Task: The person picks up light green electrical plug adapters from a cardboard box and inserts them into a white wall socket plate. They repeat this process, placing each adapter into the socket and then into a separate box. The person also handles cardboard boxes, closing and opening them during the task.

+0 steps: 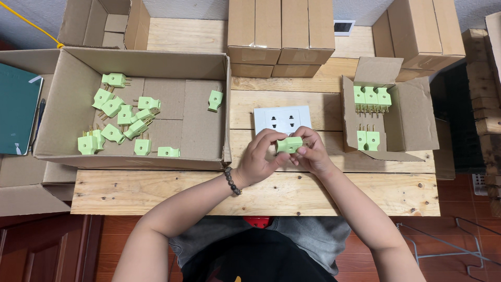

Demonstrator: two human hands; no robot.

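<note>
Both hands, left hand (259,156) and right hand (311,152), had fingers closed on one green plug (289,144) over the white socket plate (282,119); five plugs sat in the small box (412,122), roughly fifteen remained loose in the big box (203,130).

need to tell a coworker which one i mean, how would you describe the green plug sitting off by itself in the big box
Start at the large open cardboard box on the left of the wooden table. Most green plugs are heaped in its left half; look instead toward the right wall, near the upper corner. The lone green plug lies there on bare cardboard, touching no other plug.
</note>
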